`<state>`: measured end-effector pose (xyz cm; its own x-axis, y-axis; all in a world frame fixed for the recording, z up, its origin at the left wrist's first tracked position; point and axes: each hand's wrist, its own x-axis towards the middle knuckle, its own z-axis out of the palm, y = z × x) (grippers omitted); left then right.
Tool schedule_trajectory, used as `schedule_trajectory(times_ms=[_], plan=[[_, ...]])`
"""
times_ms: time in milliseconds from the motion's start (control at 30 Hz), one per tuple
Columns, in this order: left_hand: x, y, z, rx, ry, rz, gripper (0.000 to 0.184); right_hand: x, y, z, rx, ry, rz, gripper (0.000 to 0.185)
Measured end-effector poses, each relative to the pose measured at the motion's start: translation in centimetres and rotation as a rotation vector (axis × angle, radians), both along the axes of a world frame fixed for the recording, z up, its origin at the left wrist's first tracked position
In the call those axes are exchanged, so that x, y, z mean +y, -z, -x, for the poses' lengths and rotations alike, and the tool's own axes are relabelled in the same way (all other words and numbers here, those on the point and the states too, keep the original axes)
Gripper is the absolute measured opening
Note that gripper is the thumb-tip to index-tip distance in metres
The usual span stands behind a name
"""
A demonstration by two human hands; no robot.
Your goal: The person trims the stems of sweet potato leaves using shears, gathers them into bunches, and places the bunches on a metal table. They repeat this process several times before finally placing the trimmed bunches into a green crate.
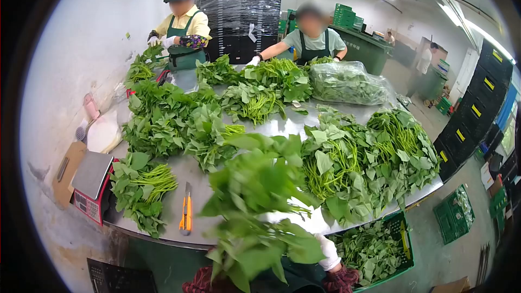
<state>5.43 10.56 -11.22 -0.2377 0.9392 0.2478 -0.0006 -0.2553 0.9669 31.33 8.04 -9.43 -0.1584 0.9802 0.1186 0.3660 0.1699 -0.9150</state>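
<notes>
A large bunch of leafy greens [255,179], blurred by motion, is held up over the table's near edge. My right hand [312,220], in a white glove, is closed at the stem side of this bunch, its fingers partly covered and smeared. Leaves hide my left hand; only its plaid sleeve [209,282] shows below them. To the left, an orange utility knife [186,214] lies on the metal table [198,195]. Beside it rests a smaller bunch of greens [144,187] with its stems pointing right. A wide pile of greens [369,157] covers the table's right side.
A red scale [92,184] stands at the left edge. Below on the right is a green crate [404,244] of loose leaves. A bagged bundle [350,82] lies at the far side. Two co-workers [187,27] stand across the table, one [315,38] reaching to the greens.
</notes>
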Motion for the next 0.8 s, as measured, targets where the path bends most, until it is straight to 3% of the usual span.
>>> schedule_trajectory(times_ms=[33, 100, 133, 167, 233, 267, 367, 400, 500, 533, 633, 700, 767, 800], plan=[[-0.2, 0.1, -0.6, 0.139, -0.006, -0.006, 0.029, 0.1, -1.1, 0.8, -0.139, 0.041, -0.047, 0.032], [-0.4, 0.8, -1.8, 0.096, 0.081, 0.052, 0.030, 0.3, -1.6, 2.3, -0.134, 0.139, 0.017, 0.040], [-1.1, -3.9, -4.0, -0.595, 0.179, 0.188, 0.032, 0.4, -2.2, 3.1, -0.231, 0.142, -0.160, 0.042], [-1.4, -4.3, -4.4, -0.715, 0.249, 0.264, 0.031, 0.5, -3.2, 4.0, -0.330, 0.142, -0.333, 0.044], [-1.9, -4.7, -5.0, -0.894, 0.367, 0.394, 0.029, 0.5, -4.3, 5.7, -0.296, 0.086, -0.386, 0.045], [-1.9, -2.8, -5.6, -0.867, 0.392, 0.326, 0.030, 0.6, -4.8, 6.6, -0.317, 0.028, -0.348, 0.049], [-2.8, -3.3, -7.4, -0.845, 0.353, 0.286, 0.029, 0.6, -3.7, 8.3, -0.366, -0.025, -0.389, 0.057], [-3.0, -3.8, -7.3, -0.853, 0.344, 0.288, 0.029, 0.6, -3.6, 8.3, -0.302, -0.068, -0.226, 0.061], [-3.1, -4.4, -6.6, -0.852, 0.431, 0.335, 0.037, 1.3, -2.2, 8.1, -0.083, -0.199, -0.187, 0.066], [-2.9, -4.3, -6.4, -0.880, 0.503, 0.388, 0.040, 1.2, -4.1, 8.2, -0.017, -0.207, -0.195, 0.060], [-2.5, -3.0, -6.2, -0.970, 0.630, 0.471, 0.046, 2.4, -2.2, 7.0, -0.019, -0.290, -0.167, 0.063], [-2.4, -3.2, -6.1, -0.827, 0.638, 0.423, 0.049, 2.7, -2.1, 7.0, -0.062, -0.291, -0.233, 0.063], [-2.2, -3.0, -5.7, -0.754, 0.672, 0.428, 0.052, 3.1, 0.0, 7.2, 0.149, -0.281, -0.075, 0.057], [-2.1, -3.0, -5.3, -0.712, 0.750, 0.454, 0.053, 3.3, 0.4, 7.2, 0.040, -0.228, -0.189, 0.046]])
